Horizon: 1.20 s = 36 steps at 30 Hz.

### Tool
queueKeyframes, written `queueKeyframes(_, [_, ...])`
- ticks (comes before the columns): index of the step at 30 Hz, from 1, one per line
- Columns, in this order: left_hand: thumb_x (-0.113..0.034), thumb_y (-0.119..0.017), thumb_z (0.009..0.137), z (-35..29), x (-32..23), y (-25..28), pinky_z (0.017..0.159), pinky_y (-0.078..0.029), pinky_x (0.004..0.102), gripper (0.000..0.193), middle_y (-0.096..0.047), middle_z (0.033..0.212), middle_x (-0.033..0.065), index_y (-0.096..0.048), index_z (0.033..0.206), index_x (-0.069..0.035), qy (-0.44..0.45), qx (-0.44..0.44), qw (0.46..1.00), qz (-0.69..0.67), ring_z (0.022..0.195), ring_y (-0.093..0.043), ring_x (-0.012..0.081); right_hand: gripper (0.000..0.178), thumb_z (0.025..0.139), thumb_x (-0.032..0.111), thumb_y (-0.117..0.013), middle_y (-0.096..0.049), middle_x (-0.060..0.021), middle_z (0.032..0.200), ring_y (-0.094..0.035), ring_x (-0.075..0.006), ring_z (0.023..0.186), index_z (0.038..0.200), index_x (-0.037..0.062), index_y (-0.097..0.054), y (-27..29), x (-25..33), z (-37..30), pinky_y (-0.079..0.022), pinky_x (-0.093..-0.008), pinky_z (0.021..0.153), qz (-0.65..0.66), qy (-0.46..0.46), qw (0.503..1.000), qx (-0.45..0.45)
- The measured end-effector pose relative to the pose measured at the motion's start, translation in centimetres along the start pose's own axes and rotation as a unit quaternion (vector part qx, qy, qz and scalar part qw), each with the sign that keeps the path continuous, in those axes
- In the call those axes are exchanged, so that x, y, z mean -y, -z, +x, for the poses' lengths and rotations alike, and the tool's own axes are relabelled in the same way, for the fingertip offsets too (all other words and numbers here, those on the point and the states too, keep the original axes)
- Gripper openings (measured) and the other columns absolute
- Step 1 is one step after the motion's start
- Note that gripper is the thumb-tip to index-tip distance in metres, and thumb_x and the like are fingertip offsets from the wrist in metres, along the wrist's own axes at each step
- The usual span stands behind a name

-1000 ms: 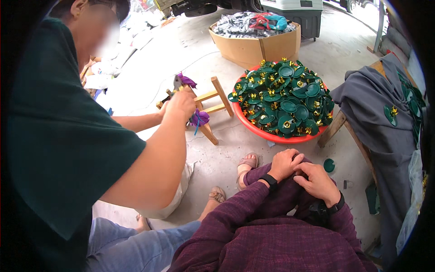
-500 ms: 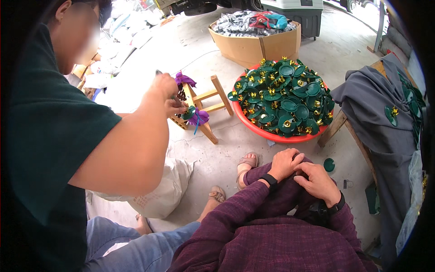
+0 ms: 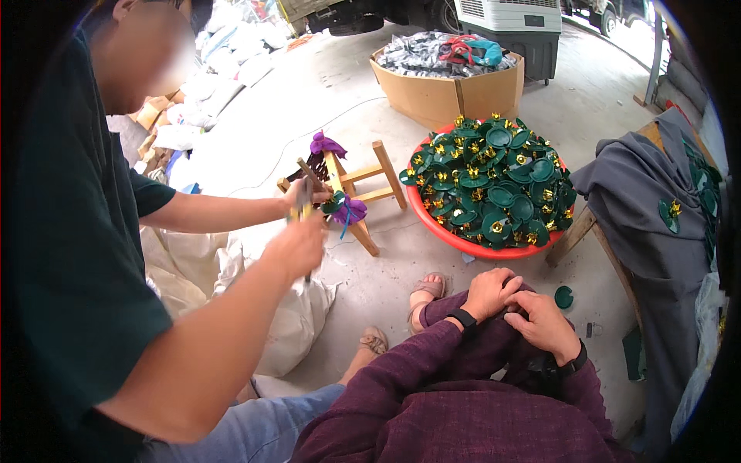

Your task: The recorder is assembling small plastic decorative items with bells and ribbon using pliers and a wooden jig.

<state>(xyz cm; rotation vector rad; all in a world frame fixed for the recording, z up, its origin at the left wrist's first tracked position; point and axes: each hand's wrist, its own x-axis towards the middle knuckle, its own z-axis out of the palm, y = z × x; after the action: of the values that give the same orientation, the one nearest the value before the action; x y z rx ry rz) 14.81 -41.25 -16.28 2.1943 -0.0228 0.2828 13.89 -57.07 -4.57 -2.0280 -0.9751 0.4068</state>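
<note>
My left hand and my right hand rest together on my bent knee, in purple trousers. Their fingers are curled inward and meet, with no object visible between them. Each wrist wears a black band. In front of my hands stands a red basin heaped with green discs bearing gold crown-shaped pieces. To the left, a co-worker's hands work at a wooden stool lying on its side, wrapped with purple cloth. One of those hands grips a blurred tool.
Behind the basin is a cardboard box of silvery packets. A grey cloth drapes a wooden frame at right, with more green discs on it. A loose green disc lies on the floor. A white sack slumps at the co-worker's legs.
The co-worker's near arm has dropped lower and nearer me, and a tool now shows in that hand. The view has shifted slightly. My hands stay together on my knee.
</note>
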Motion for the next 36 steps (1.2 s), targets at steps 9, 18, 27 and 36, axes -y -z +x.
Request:
queueKeyframes(9, [-0.041, -0.055, 0.088, 0.1, 0.1, 0.1, 0.075, -0.049, 0.0459, 0.038, -0.067, 0.09, 0.0169, -0.068, 0.093, -0.005, 0.002, 0.007, 1.0, -0.007, 0.086, -0.063, 0.0374, 0.022, 0.079, 0.008, -0.066, -0.064, -0.0157, 0.085, -0.064, -0.0299, 0.076, 0.098, -0.001, -0.06, 0.3, 0.8, 0.4, -0.049, -0.0361, 0.067, 0.032, -0.004, 0.999, -0.007])
queueKeyframes(18, [-0.04, -0.055, 0.088, 0.0, -0.1, 0.2, 0.075, -0.049, 0.0462, 0.037, -0.066, 0.09, 0.017, -0.067, 0.092, -0.005, 0.003, 0.002, 1.0, 0.0, 0.086, -0.063, 0.0373, 0.022, 0.078, 0.008, -0.066, -0.064, -0.0159, 0.086, -0.063, -0.0307, 0.076, 0.098, -0.0009, -0.061, 0.1, 0.7, 0.3, -0.048, -0.0365, 0.066, 0.027, -0.006, 1.0, -0.009])
queueKeyframes(27, [-0.042, -0.056, 0.087, -0.1, 0.0, 0.0, 0.072, -0.05, 0.0463, 0.038, -0.066, 0.087, 0.0165, -0.068, 0.09, -0.005, -0.018, -0.016, 1.0, -0.011, 0.081, -0.064, 0.0367, 0.022, 0.079, 0.008, -0.066, -0.064, -0.0158, 0.085, -0.064, -0.0294, 0.076, 0.099, -0.0004, -0.061, 0.1, 0.8, 0.2, -0.049, -0.0355, 0.067, 0.018, -0.007, 1.0, -0.017])
queueKeyframes(36, [-0.038, -0.056, 0.087, -0.3, -0.2, 1.2, 0.076, -0.051, 0.0443, 0.036, -0.067, 0.094, 0.0176, -0.068, 0.096, -0.006, 0.01, -0.007, 1.0, -0.006, 0.087, -0.064, 0.0372, 0.022, 0.08, 0.008, -0.065, -0.064, -0.0155, 0.085, -0.064, -0.0276, 0.075, 0.1, -0.0009, -0.06, -0.3, 0.4, 0.7, -0.049, -0.0351, 0.066, 0.038, -0.002, 0.999, 0.01])
